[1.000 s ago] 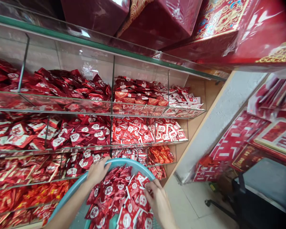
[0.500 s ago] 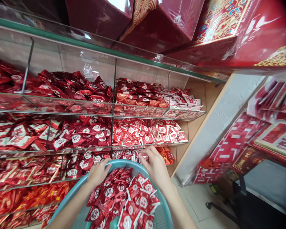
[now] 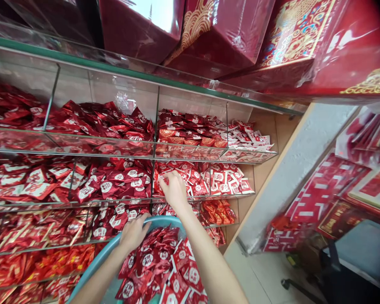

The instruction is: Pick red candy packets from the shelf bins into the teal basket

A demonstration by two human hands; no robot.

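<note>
A blue-green plastic basket [image 3: 96, 270] is full of red candy packets [image 3: 145, 261] with white round labels, some of them white-edged. My left hand [image 3: 133, 232] is closed over its far left rim. My right hand [image 3: 174, 188] reaches past the basket to a glass shelf compartment of small red and white packets [image 3: 198, 185]. Its fingers are curled at the pile's left part, thumb close to forefinger; what they grip, if anything, is hard to make out. My right forearm hides part of the basket's right side.
Glass shelves with dividers hold more red packets [image 3: 133, 179] on several levels. Large red gift boxes [image 3: 221, 33] stand above, over a green glass edge [image 3: 114, 63]. To the right are a white wall post [image 3: 272, 185], red paper goods [image 3: 319, 190] and a black chair [image 3: 338, 266].
My right hand has left the basket's far rim and moved up and left into the shelf compartment. My left hand stays on the rim. The view has shifted slightly.
</note>
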